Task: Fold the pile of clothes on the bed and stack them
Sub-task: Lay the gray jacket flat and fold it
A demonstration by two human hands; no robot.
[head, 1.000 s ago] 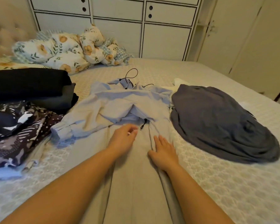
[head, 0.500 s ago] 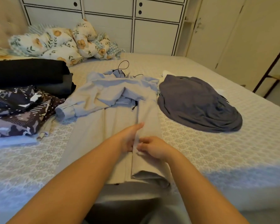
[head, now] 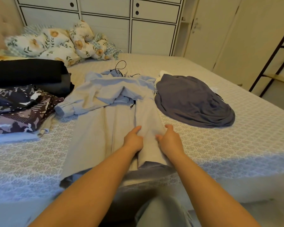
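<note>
Over on the left side of the bed [head: 236, 141], the finished work sits out of the way: a black folded piece [head: 26, 72] on top at the back, and a dark patterned garment [head: 18, 112] in front of it, resting on something pale blue, so that the middle of the bed stays free for folding. Behind them, up by the headboard, a floral duvet [head: 56, 45] is bunched aside. In the middle lies the light blue garment [head: 108, 122], spread lengthwise toward the person, its sleeve thrown out to the left and its upper part heaped and rumpled, with a thin black cord looping out at the far end. The lower part has been laid flat, and one long panel looks to be turned in along a lengthwise crease, which I take to be a narrowing fold before it is doubled up. The left hand [head: 133, 140] and right hand [head: 170, 141] rest on that panel, a little apart, fingers loosely bent with the tips down on the cloth, seemingly to press and smooth it; whether either pinches the fabric I cannot tell. To the right, just beside the blue one, a dark grey garment [head: 193, 102] lies in a loose heap, not yet folded.
</note>
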